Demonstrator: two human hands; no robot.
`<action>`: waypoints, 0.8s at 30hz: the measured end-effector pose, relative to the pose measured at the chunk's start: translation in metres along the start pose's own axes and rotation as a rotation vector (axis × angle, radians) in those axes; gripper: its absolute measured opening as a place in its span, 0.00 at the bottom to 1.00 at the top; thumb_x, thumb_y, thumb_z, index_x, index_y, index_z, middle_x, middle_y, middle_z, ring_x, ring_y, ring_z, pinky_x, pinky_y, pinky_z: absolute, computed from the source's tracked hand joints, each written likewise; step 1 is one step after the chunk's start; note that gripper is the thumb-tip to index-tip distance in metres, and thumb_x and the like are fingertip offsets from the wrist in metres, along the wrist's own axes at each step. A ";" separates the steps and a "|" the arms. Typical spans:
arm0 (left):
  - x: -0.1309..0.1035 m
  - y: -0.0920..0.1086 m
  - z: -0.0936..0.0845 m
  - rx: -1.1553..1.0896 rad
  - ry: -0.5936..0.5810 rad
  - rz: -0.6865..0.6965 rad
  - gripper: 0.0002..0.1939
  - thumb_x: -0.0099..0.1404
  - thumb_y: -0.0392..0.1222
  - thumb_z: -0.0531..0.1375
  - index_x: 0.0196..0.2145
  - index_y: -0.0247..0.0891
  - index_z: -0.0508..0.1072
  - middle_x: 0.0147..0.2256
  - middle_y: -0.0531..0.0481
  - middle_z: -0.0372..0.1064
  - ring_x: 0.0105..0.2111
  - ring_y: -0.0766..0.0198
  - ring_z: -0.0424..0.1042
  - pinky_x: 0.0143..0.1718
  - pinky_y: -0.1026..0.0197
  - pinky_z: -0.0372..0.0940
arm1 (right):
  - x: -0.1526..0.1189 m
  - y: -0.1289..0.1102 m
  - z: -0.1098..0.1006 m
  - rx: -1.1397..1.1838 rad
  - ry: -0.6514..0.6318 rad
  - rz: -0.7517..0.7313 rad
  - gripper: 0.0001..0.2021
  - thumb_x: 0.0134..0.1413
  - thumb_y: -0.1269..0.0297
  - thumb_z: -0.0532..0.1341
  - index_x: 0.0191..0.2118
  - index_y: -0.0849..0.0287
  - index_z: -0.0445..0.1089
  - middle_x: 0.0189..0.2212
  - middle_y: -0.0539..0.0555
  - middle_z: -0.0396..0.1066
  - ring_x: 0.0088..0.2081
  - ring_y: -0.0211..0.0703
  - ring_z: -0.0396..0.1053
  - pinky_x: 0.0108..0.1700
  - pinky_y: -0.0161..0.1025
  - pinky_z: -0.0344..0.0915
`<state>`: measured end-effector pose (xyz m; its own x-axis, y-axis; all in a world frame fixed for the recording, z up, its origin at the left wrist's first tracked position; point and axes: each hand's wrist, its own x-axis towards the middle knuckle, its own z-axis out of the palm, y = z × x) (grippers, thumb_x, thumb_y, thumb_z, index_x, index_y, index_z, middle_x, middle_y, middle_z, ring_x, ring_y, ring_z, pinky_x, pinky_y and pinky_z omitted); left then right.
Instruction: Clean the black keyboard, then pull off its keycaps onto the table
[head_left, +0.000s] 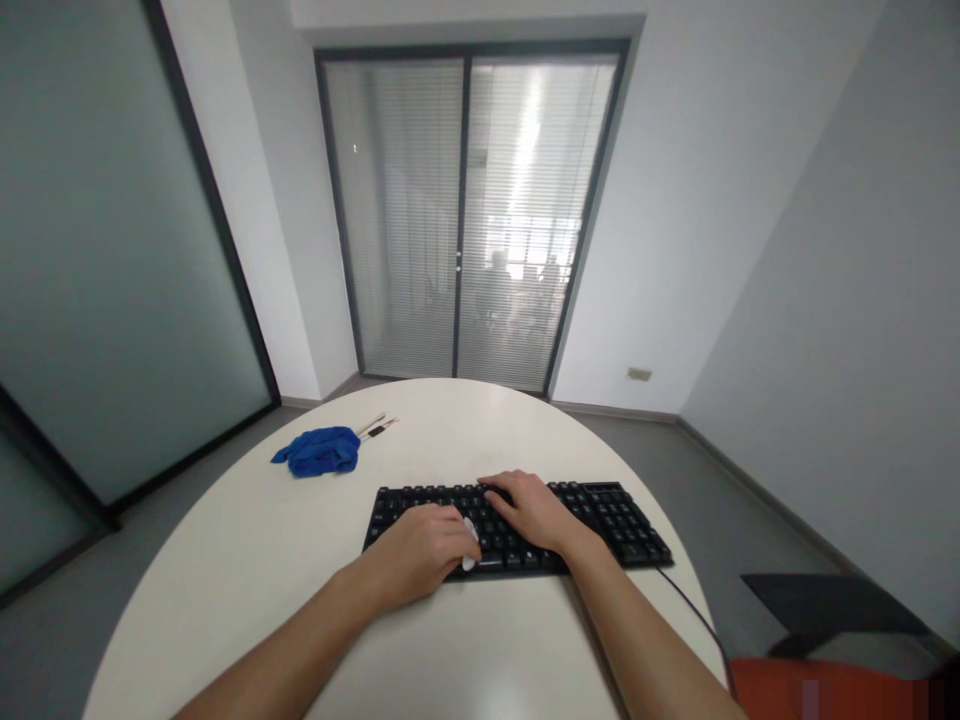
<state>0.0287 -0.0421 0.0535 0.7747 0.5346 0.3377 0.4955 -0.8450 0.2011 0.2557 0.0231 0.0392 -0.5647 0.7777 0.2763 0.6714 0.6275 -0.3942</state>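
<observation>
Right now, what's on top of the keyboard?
Over the keyboard: left hand, pinching a small white piece near the front edge; right hand, across the middle. Whatever is beneath both hands is covered, and fingers hide part of the white piece.

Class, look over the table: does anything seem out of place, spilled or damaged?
Nothing looks spilled or damaged. Slightly untidy: the blue cloth lies crumpled, not folded, toward the far left of the table, beside thin tools. The left hand grips a small white object at the keyboard; what it is cannot be told.
</observation>
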 end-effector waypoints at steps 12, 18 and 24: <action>0.014 -0.005 0.017 0.075 0.181 -0.454 0.12 0.66 0.32 0.56 0.43 0.41 0.76 0.38 0.48 0.75 0.39 0.59 0.73 0.43 0.58 0.67 | 0.000 -0.001 -0.002 -0.005 -0.009 0.006 0.17 0.65 0.58 0.53 0.53 0.55 0.72 0.48 0.55 0.75 0.49 0.49 0.70 0.55 0.45 0.61; 0.016 -0.002 0.011 0.053 0.100 -0.328 0.15 0.65 0.28 0.54 0.42 0.40 0.76 0.37 0.48 0.74 0.41 0.59 0.71 0.45 0.58 0.65 | 0.000 0.001 -0.001 0.000 0.001 -0.001 0.17 0.65 0.58 0.52 0.53 0.55 0.72 0.48 0.55 0.75 0.49 0.49 0.70 0.55 0.45 0.61; 0.013 -0.006 0.011 0.065 0.103 -0.254 0.15 0.65 0.27 0.54 0.41 0.40 0.76 0.37 0.49 0.75 0.41 0.59 0.70 0.44 0.58 0.65 | 0.000 0.000 -0.001 0.005 -0.003 0.004 0.17 0.65 0.58 0.52 0.53 0.55 0.72 0.49 0.55 0.75 0.50 0.48 0.70 0.55 0.44 0.61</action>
<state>0.0405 -0.0297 0.0467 0.5805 0.7221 0.3763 0.6950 -0.6802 0.2330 0.2568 0.0232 0.0401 -0.5636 0.7798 0.2725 0.6709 0.6246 -0.3997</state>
